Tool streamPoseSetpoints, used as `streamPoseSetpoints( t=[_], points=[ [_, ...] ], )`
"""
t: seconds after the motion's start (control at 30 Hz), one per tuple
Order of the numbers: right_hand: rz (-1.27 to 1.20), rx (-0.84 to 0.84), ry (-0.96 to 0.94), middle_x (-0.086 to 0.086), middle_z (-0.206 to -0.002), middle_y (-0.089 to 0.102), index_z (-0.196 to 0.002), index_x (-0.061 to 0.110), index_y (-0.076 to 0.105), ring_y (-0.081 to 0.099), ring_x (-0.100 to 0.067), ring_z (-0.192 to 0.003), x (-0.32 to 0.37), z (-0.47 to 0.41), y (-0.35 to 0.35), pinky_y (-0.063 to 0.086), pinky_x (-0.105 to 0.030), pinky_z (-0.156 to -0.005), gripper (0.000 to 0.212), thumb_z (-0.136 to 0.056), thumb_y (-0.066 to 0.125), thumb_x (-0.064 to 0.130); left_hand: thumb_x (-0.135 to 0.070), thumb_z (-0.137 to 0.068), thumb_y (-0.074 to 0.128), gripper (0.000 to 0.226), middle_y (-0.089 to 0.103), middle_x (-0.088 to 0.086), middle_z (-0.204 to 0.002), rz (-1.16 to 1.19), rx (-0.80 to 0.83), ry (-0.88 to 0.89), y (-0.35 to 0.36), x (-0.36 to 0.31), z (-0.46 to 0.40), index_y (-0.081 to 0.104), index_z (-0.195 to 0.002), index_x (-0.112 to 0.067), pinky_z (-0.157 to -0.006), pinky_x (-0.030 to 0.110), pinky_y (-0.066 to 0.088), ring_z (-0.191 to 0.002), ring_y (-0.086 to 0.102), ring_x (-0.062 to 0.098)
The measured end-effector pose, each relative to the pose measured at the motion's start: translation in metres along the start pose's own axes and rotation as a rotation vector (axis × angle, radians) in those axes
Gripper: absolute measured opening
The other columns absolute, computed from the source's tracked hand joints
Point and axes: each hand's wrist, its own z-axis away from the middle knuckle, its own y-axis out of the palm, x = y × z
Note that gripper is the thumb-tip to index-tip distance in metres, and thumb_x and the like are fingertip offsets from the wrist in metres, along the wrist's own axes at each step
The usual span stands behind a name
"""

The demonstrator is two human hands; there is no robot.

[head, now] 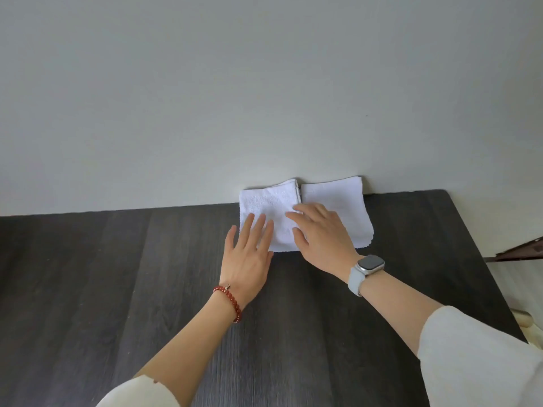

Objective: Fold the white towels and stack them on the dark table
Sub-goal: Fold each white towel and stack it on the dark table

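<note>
Two folded white towels lie side by side at the far edge of the dark table (pixel 117 289), against the wall. The left towel (pixel 270 201) is a small folded stack. My left hand (pixel 249 254) lies flat on its near left part, fingers spread. My right hand (pixel 320 236) rests palm down across the seam between the two, fingers on the left towel, covering the near left part of the right towel (pixel 338 198). Neither hand grips anything.
A plain pale wall (pixel 264 83) rises directly behind the table. The table's right edge runs diagonally at the right, with a brown object (pixel 523 251) and a cream object (pixel 526 321) beyond it. Bare dark tabletop stretches to the left and toward me.
</note>
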Motion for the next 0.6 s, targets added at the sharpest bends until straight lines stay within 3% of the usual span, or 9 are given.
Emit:
streamPoseSetpoints(
  t=[0.07, 0.17, 0.27, 0.37, 0.47, 0.53, 0.6],
  points=[
    [0.182, 0.091, -0.09, -0.001, -0.15, 0.031, -0.139, 0.018, 0.039, 0.024, -0.022, -0.141, -0.002, -0.007, 0.009, 0.025, -0.049, -0.109, 0.046, -0.096, 0.026, 0.031, -0.031, -0.092, 0.028, 0.05, 0.043, 0.011, -0.143, -0.06, 0.102, -0.017, 0.007, 0.004, -0.002, 0.034, -0.137, -0.01, -0.102, 0.059, 0.03, -0.133, 0.038, 0.031],
    [0.355, 0.237, -0.125, 0.0, -0.157, 0.006, -0.148, 0.023, 0.012, 0.002, -0.019, -0.145, -0.007, -0.013, 0.02, 0.006, -0.054, -0.113, 0.055, -0.095, 0.004, 0.038, -0.03, -0.094, 0.023, 0.05, 0.04, 0.01, -0.145, -0.069, 0.15, -0.05, 0.013, 0.009, -0.009, 0.033, -0.139, -0.009, -0.102, 0.061, 0.024, -0.133, 0.037, 0.029],
    [0.337, 0.3, -0.116, 0.001, -0.157, -0.011, -0.148, 0.026, -0.004, -0.013, -0.018, -0.143, -0.011, -0.018, 0.022, -0.005, -0.053, -0.115, 0.052, -0.099, 0.012, 0.038, -0.03, -0.095, 0.02, 0.051, 0.038, 0.007, -0.146, -0.055, 0.169, -0.02, 0.016, 0.012, -0.013, 0.038, -0.139, -0.011, -0.105, 0.058, 0.019, -0.136, 0.034, 0.025],
    [0.337, 0.313, -0.09, 0.001, -0.156, -0.013, -0.148, 0.026, -0.004, -0.016, -0.017, -0.143, -0.011, -0.02, 0.019, -0.006, -0.053, -0.114, 0.054, -0.099, 0.015, 0.039, -0.031, -0.095, 0.017, 0.053, 0.035, 0.005, -0.148, -0.017, 0.172, -0.034, 0.016, 0.013, -0.014, 0.035, -0.141, -0.012, -0.107, 0.057, 0.017, -0.138, 0.029, 0.023],
    [0.305, 0.341, -0.058, 0.001, -0.156, -0.012, -0.148, 0.024, 0.0, -0.017, -0.015, -0.143, -0.008, -0.022, 0.016, -0.006, -0.053, -0.114, 0.053, -0.099, 0.014, 0.039, -0.028, -0.094, 0.028, 0.046, 0.049, 0.007, -0.138, 0.022, 0.035, 0.016, 0.012, 0.01, -0.006, 0.052, -0.129, -0.01, -0.104, 0.059, 0.025, -0.131, 0.042, 0.024],
    [0.216, 0.291, -0.068, -0.001, -0.157, 0.003, -0.146, 0.02, 0.019, -0.005, -0.015, -0.144, -0.005, -0.024, 0.011, -0.002, -0.05, -0.115, 0.051, -0.098, 0.01, 0.036, -0.024, -0.092, 0.035, 0.038, 0.059, 0.007, -0.127, 0.151, -0.112, 0.028, 0.01, 0.011, -0.001, 0.064, -0.112, -0.01, -0.105, 0.055, 0.027, -0.123, 0.051, 0.024],
    [0.138, 0.124, -0.086, -0.007, -0.148, 0.034, -0.132, 0.013, 0.047, 0.021, -0.02, -0.141, 0.0, -0.026, 0.01, 0.015, -0.047, -0.113, 0.055, -0.093, 0.012, 0.033, -0.022, -0.09, 0.041, 0.03, 0.065, 0.009, -0.117, 0.308, -0.248, -0.095, 0.006, 0.013, -0.005, 0.068, -0.095, -0.01, -0.102, 0.05, 0.035, -0.113, 0.059, 0.024]
  ],
)
